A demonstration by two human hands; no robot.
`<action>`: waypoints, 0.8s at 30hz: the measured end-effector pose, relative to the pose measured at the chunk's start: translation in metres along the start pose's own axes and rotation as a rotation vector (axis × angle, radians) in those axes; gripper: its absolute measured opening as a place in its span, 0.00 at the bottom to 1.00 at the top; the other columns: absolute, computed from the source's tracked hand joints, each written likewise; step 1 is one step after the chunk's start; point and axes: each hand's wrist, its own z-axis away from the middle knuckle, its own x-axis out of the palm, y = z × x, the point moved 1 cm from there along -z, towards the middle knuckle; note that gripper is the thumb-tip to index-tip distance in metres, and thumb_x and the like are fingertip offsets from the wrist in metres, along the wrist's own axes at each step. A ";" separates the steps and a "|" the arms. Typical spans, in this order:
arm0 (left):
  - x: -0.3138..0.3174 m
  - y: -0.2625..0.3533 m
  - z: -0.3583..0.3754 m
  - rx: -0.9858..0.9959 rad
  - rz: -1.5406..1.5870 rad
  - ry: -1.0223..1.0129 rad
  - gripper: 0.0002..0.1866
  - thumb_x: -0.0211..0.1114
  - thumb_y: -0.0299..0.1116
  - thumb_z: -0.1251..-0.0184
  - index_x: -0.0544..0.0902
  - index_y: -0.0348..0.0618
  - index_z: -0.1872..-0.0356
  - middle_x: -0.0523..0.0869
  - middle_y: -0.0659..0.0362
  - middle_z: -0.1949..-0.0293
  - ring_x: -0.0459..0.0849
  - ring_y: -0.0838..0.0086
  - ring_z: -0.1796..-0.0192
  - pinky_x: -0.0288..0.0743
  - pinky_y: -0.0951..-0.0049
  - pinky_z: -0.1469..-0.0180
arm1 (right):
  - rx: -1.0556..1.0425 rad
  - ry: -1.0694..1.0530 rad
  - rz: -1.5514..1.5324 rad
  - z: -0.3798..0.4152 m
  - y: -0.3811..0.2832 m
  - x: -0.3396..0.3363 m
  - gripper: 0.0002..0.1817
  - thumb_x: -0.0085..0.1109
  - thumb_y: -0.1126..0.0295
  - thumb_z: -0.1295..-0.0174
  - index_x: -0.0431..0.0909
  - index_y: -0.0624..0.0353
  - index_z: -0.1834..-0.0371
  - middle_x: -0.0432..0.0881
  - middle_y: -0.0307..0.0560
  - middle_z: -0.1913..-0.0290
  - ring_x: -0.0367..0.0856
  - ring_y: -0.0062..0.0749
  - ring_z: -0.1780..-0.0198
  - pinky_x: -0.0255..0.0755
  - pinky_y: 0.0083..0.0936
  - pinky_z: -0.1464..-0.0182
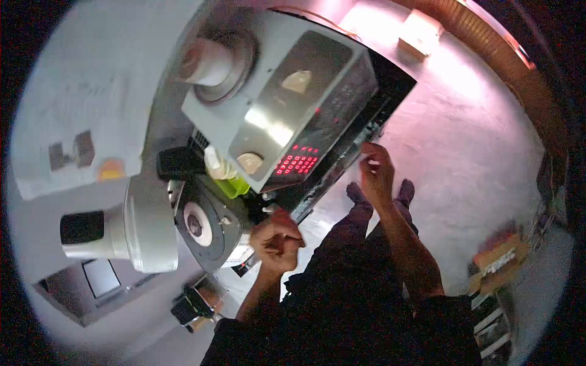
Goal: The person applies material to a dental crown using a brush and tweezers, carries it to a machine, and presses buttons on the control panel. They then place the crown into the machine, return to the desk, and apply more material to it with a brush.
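Note:
My left hand (278,243) is closed, its fingers curled, close to the front of a dark grey plate with a white ring-shaped disc (196,223). What the fingers hold, if anything, cannot be made out. My right hand (377,174) is pinched together by the front edge of the dark worktop; a small pale speck shows at its fingers, too small to name. Between and beyond both hands stands a grey metal machine (268,91) with a lit red display (297,161). A bright green and whitish item (229,180) lies beside its left corner.
A white round-bodied device (149,229) stands at the left. On the grey machine sits a pale cylinder (210,61) on a round base. A white box (420,33) is on the floor at the back, and a cardboard box (499,259) at the right. My feet (406,190) are below.

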 end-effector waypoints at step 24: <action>-0.012 -0.011 0.052 -0.432 0.057 0.043 0.09 0.67 0.29 0.27 0.85 0.37 0.51 0.90 0.48 0.64 0.90 0.58 0.65 0.83 0.62 0.58 | 0.031 -0.654 0.479 0.046 -0.050 -0.053 0.10 0.62 0.70 0.26 0.85 0.61 0.48 0.89 0.46 0.64 0.88 0.28 0.61 0.82 0.28 0.60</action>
